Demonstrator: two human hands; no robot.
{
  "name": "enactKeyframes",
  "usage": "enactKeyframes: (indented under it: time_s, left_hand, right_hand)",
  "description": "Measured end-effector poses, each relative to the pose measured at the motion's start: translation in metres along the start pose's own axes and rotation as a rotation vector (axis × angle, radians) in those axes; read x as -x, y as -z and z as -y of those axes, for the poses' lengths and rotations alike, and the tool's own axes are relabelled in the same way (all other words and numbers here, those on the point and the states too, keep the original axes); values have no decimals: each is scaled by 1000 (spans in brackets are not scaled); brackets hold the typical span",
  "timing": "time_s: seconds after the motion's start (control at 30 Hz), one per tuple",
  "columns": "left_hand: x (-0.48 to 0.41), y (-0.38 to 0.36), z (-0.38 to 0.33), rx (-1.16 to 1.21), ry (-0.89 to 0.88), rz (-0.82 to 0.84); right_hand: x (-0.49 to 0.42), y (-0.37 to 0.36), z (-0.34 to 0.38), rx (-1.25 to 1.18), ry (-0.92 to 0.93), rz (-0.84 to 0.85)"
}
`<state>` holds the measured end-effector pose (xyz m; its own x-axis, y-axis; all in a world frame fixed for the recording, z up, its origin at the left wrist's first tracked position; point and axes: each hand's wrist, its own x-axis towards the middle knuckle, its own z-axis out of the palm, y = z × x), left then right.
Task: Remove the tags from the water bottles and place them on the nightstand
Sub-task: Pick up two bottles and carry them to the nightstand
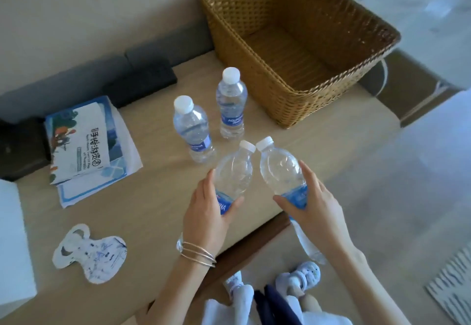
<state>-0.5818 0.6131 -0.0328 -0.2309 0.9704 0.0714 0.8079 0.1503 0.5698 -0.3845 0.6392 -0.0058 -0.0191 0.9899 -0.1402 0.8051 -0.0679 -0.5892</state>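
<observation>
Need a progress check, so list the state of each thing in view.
Left-hand bottle: capped, tilted, gripped by left hand.
Right-hand bottle: capped, tilted, gripped by right hand.
Near standing bottle: upright, capped, untagged.
Far standing bottle: upright, capped, untagged.
Basket: upright, empty.
Tag: flat on nightstand.
Brochures: stacked, flat.

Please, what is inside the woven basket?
Nothing shows inside the woven basket: only its bare floor and inner walls. Its near wall covers a strip of the floor behind it, which cannot be seen.
</observation>
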Motion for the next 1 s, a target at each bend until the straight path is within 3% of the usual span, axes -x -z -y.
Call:
enactKeyframes:
  time_s: [0.3,0.53,0.7,1.0]
  left_hand:
    - [-2,-90,-154,11,-297,227]
    - [17,-177,-291,32,-521,347]
    - [37,-220,-376,122,-643,498]
    - [40,-285,-465,126,-807,602]
  right_hand:
    - [43,105,-141,-194,-332,-289]
    - [82,186,-258,-214,-532,-493]
    - [118,233,-312,-155,-653,-609]
    - [138,275,-374,-161,-827,-724]
